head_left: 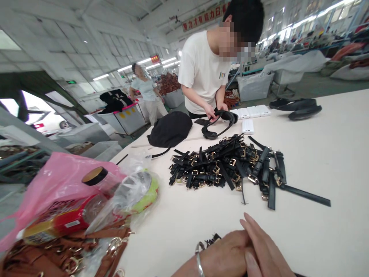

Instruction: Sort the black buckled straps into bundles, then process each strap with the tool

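My left hand (227,252) is at the bottom of the head view, with a silver bracelet (199,258) on its wrist. Its fingers are curled and mostly hidden behind my right hand (266,250), which lies against it with its fingers straight and side by side. The two hands touch. A small dark piece (212,240) shows just behind my left hand. Beyond them on the white table (325,154) lies a heap of black straps with gold buckles (227,163), one strap sticking out to the right.
Across the table a person (201,65) handles a black headset (219,125) near white boxes (253,112). A black cap (170,129) lies left of it. A pink bag (69,173), a bottle (63,217) and brown straps (46,257) fill the near left. Another person (145,90) stands behind.
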Demonstrator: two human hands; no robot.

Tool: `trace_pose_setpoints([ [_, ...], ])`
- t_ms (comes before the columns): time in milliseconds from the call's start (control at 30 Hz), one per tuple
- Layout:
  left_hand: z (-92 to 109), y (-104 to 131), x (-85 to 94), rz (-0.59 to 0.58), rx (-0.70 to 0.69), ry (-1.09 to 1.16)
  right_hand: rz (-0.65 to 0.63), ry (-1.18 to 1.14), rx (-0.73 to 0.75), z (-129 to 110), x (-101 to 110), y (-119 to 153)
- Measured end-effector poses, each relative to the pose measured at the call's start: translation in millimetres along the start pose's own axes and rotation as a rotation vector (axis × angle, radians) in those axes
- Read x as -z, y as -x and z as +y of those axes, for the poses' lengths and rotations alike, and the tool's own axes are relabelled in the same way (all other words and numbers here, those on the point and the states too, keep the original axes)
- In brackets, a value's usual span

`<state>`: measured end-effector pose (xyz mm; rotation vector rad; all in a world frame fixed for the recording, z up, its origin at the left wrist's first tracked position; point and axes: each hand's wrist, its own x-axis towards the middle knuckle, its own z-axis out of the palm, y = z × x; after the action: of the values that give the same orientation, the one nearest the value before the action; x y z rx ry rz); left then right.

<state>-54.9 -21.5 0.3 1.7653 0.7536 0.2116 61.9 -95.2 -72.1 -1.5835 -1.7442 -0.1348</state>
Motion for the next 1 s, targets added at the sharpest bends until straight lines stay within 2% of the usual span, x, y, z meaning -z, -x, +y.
trace_pose_setpoints([
  [67,-6.5,-5.0,5.2,0.087,0.109,0.259,-0.003,0.032,-0.043,0.0,-9.6,5.1],
  [133,-15.4,-14.0,22.2,0.302,0.207,0.389,-0.041,0.051,-0.005,0.5,-17.0,9.0],
  [200,-25.5,-27.9,47.7,0.587,0.227,0.32,-0.132,0.045,0.043,0.1,-19.4,9.8],
  [233,-30.8,-36.2,61.1,0.656,0.232,0.279,-0.18,0.034,0.048,-0.7,-18.7,9.1],
  [300,-41.9,-53.0,83.5,0.71,0.257,0.24,-0.243,0.007,0.02,-2.9,-14.9,6.3],
  [367,-52.2,-65.7,95.5,0.738,0.285,0.219,-0.284,-0.029,-0.01,-5.5,-10.2,2.8],
  [467,-63.6,-70.4,96.1,0.8,0.283,0.218,-0.346,-0.077,-0.044,-9.1,-5.0,-2.3],
  [567,-68.8,-61.2,88.5,0.902,0.252,0.242,-0.395,-0.117,-0.064,-11.3,-2.2,-6.1],
  [733,-63.8,-41.8,79.5,1.021,0.16,0.287,-0.387,-0.136,-0.084,-12.5,-0.2,-5.0],
  [867,-46.9,-40.7,73.1,1.008,0.068,0.248,-0.39,-0.156,-0.1,-13.3,0.4,-1.7],
  [1000,-31.6,-63.0,66.4,0.872,0.071,-0.121,-0.409,-0.178,-0.109,-12.8,0.3,-2.7],
])
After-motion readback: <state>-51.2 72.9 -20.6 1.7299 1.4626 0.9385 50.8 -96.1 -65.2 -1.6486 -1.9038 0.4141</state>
